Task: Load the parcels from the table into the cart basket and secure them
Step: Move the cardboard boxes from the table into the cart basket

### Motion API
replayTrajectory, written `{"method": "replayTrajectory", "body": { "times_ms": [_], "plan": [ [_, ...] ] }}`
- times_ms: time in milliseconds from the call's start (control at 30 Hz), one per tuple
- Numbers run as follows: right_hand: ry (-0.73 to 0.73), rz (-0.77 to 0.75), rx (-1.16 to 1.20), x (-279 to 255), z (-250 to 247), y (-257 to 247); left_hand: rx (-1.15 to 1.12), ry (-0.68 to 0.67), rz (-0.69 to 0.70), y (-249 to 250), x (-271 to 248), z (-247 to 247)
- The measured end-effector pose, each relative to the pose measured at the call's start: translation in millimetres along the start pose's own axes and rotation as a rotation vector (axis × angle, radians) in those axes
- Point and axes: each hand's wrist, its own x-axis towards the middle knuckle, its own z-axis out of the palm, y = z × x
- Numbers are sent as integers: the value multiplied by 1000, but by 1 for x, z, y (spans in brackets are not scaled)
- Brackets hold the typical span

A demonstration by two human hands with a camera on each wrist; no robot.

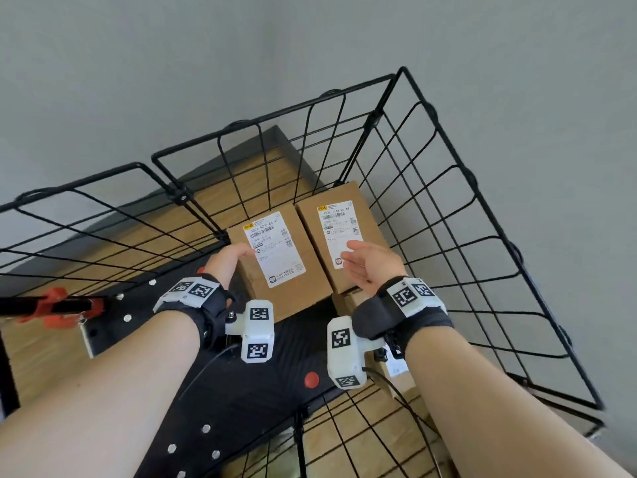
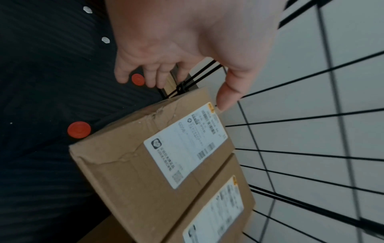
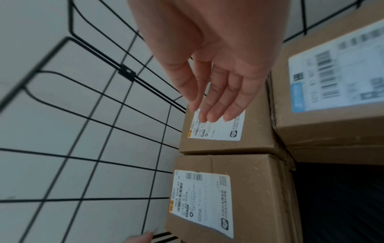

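Two brown cardboard parcels with white labels lie side by side in the black wire cart basket (image 1: 275, 115). My left hand (image 1: 229, 258) rests against the left edge of the left parcel (image 1: 293, 294). In the left wrist view its thumb (image 2: 226, 95) touches the far corner of that parcel (image 2: 129, 172) while the fingers (image 2: 149, 77) hang loosely curled beside it. My right hand (image 1: 358, 257) hovers flat over the right parcel (image 1: 368, 222), its straight fingers (image 3: 216, 106) above the label. A third, larger parcel (image 3: 332, 123) lies nearer me, under the right wrist.
Wire mesh walls (image 3: 83, 115) close in the basket on the far and right sides. The cart's black ribbed deck (image 1: 241, 391) carries red caps (image 1: 311, 379) and white bolts. A black bar with a red clamp (image 1: 55, 305) sticks out at the left. A wooden surface shows below the mesh.
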Motion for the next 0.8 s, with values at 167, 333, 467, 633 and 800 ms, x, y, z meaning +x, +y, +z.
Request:
{"method": "replayTrajectory", "body": {
  "times_ms": [167, 333, 467, 633, 800],
  "plan": [
    [29, -90, 45, -58, -10, 5, 18, -87, 101, 12, -46, -11],
    [23, -246, 115, -130, -17, 18, 106, -160, 186, 20, -102, -26],
    [-18, -285, 142, -212, -24, 36, 161, -284, 304, 19, -169, -46],
    [7, -357, 242, -299, -30, 73, 239, -432, 478, 8, -259, -68],
    [135, -493, 365, -376, -45, 107, 306, -566, 592, -11, -338, -82]
  ]
}}
